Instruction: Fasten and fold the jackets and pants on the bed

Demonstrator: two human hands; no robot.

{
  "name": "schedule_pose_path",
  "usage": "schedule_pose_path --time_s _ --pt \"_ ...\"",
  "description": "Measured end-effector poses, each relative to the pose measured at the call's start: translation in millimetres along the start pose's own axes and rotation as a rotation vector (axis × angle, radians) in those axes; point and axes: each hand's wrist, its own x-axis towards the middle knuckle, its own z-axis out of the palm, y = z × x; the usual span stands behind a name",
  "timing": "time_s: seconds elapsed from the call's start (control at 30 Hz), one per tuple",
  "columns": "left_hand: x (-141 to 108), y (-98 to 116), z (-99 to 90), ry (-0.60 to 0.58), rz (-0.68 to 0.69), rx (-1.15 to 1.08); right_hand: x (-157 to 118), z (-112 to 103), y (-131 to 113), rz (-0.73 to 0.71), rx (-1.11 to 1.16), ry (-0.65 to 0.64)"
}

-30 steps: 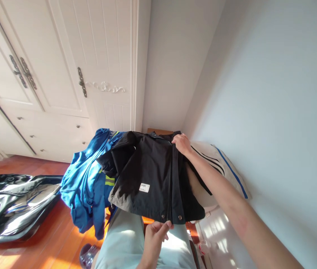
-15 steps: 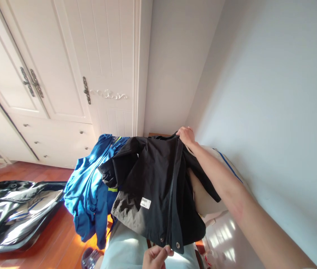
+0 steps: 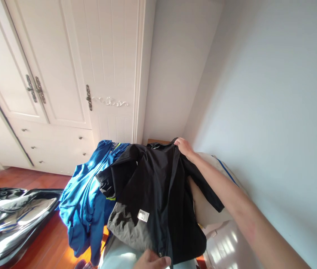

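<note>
A black jacket [image 3: 153, 175] with a grey lower panel and a white label [image 3: 143, 215] lies spread out in front of me, its front zip edge running lengthwise. At the collar end, my right hand [image 3: 185, 147] is closed on the top of that front edge. My left hand [image 3: 153, 260], partly cut off by the bottom of the view, pinches the hem near a metal snap. One sleeve is bent over to the left, and the other stretches to the right beneath my right forearm. A blue jacket [image 3: 84, 200] lies directly left of the black one.
An open suitcase [image 3: 21, 224] with clear-covered contents sits on the wooden floor [image 3: 50, 239] at left. White wardrobe doors [image 3: 54, 56] and drawers stand behind. A beige item with a blue stripe [image 3: 217, 164] is under the right sleeve, close to the wall [image 3: 273, 93].
My left hand has moved slightly left and down with the hem, and the front edge now folds inward, covering the zip. My right hand keeps its hold at the collar. The view has shifted slightly.
</note>
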Motion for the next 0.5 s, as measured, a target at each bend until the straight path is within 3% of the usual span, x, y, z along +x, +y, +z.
schedule_pose_path --time_s 0.07,0.13,0.23,0.33,0.4,0.5 --pt "-1 38 -7.3 -0.170 -0.115 0.250 -8 -3 -2 -0.011 0.051 0.025" --pt "5 79 -9.7 -0.198 -0.073 0.357 -16 -6 -8 -0.029 0.102 0.048" --pt "36 129 -3.2 0.082 0.299 0.405 -30 -5 -21 -0.068 0.172 0.081" --pt "83 159 8.3 0.448 0.552 0.573 -45 -4 -36 -0.117 0.228 0.111" --pt "111 169 15.6 0.585 0.623 0.729 -57 -4 -45 -0.147 0.258 0.127" --pt "136 176 25.5 0.667 0.595 0.900 -75 -7 -55 -0.180 0.297 0.144"
